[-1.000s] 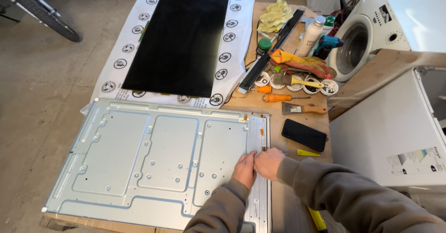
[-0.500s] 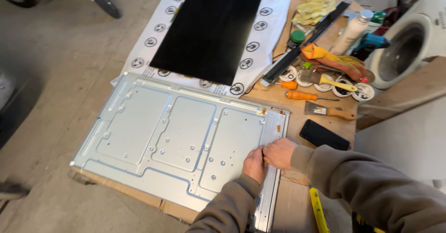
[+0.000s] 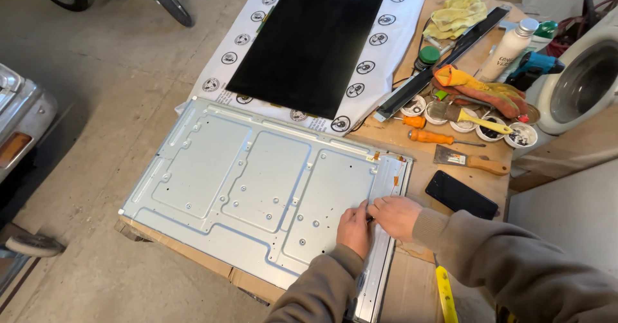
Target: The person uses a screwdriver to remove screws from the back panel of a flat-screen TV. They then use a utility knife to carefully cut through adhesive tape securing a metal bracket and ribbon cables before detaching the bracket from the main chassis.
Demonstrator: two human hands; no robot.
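While both hands meet near the right edge of the large grey metal back panel [image 3: 257, 181], their fingertips come together over one small dark spot on the sheet. The left hand [image 3: 355, 228] rests flat on the panel with its fingers pressed together and curled toward that spot; the right hand [image 3: 395, 215] lies just beside it, thumb and forefinger pinched on something tiny, possibly a screw or clip, though it is too small to tell.

That panel lies on the near part of a wooden worktable [image 3: 418, 168], overhanging its near-left edge. Beyond it, on the far left, a black screen panel [image 3: 315, 36] rests on a white printed sheet [image 3: 393, 46].

To the right of the hands a black phone [image 3: 461, 195] lies flat on the wood. Farther off sit several small round white lids [image 3: 462, 125] used as dishes; their contents are dark specks, too small to identify. A yellow-handled brush [image 3: 473, 118] lies across them. Near these are an orange-handled screwdriver [image 3: 434, 137], a putty knife [image 3: 468, 161], orange work gloves [image 3: 479, 90], a white bottle [image 3: 510, 49], a green-capped jar [image 3: 427, 56], a yellow cloth [image 3: 458, 14] and a long black strip [image 3: 444, 62].
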